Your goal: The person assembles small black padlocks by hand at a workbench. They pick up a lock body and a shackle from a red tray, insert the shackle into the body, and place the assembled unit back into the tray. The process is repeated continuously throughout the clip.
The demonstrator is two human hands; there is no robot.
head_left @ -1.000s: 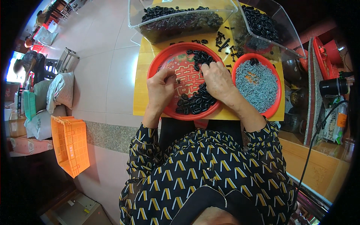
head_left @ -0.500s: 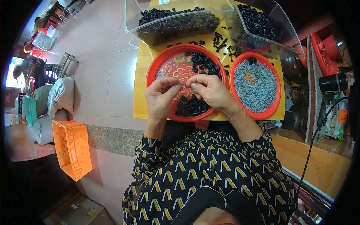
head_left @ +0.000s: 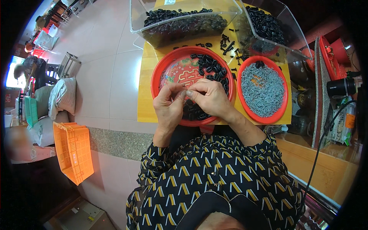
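Observation:
My left hand [head_left: 169, 104] and my right hand [head_left: 210, 96] meet above a round red tray [head_left: 158, 69]. Thumbs and fingertips of both are pinched close together; whatever sits between them is too small or hidden to name. Beneath and beyond the hands, the tray holds small black oval pieces with holes, one pile [head_left: 214, 68] on its far right side and another [head_left: 193, 111] at its near side, partly covered by my right hand. To the right, a smaller red tray [head_left: 284, 100] is filled with small grey metal screws [head_left: 264, 92].
Two clear plastic bins, one [head_left: 184, 23] at the back and another [head_left: 276, 44] at back right, hold many black pieces. Loose black parts [head_left: 229, 46] lie on the yellow table [head_left: 145, 103]. An orange crate [head_left: 74, 153] stands on the floor at left; a person [head_left: 32, 69] bends farther off.
Both hands have shifted slightly nearer to me, and their fingertips have come closer together. The trays and bins appear a little farther right in the view.

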